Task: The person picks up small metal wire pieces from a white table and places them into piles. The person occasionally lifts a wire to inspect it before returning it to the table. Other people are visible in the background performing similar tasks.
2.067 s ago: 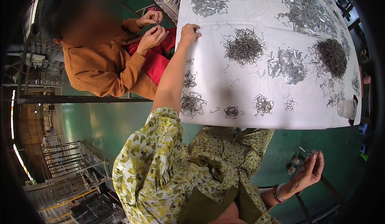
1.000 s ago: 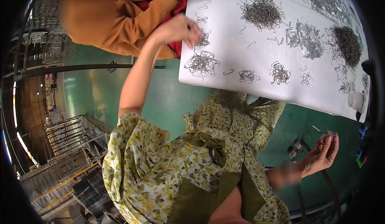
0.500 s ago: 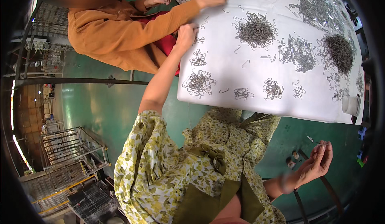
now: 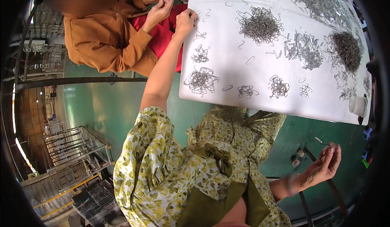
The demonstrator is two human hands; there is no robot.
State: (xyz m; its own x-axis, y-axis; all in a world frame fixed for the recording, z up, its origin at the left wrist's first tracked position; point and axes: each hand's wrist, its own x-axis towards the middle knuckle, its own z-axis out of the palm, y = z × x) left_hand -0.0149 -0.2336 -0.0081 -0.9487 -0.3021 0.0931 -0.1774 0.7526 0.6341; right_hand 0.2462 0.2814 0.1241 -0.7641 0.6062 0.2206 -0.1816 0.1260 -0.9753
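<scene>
My left hand [image 4: 185, 22] is at the table's left edge with its fingers closed. Whatever they may hold is too small to make out; a few loose wire hooks [image 4: 207, 15] lie just beside it. Off the table at the lower right, my right hand [image 4: 325, 165] pinches a thin wire hook [image 4: 324, 143], which has a small shiny tip pointing left. Toward me on the white tabletop [image 4: 227, 70] lie small heaps of bent wire hooks [image 4: 201, 81], with another hook heap [image 4: 279, 87] near the front edge.
Farther in are a dense hook pile [image 4: 261, 26], a pile of shiny metal strips [image 4: 302, 51] and a dark hook pile [image 4: 346, 52]. A white cup [image 4: 357, 105] stands at the right corner. A co-worker in an orange jacket [image 4: 101, 36] sits at the left. Metal racks [image 4: 77, 145] stand lower left.
My left hand has moved farther along the table's left edge. The co-worker's hand has left the far strip pile and come back to their other hand. My right hand has barely moved.
</scene>
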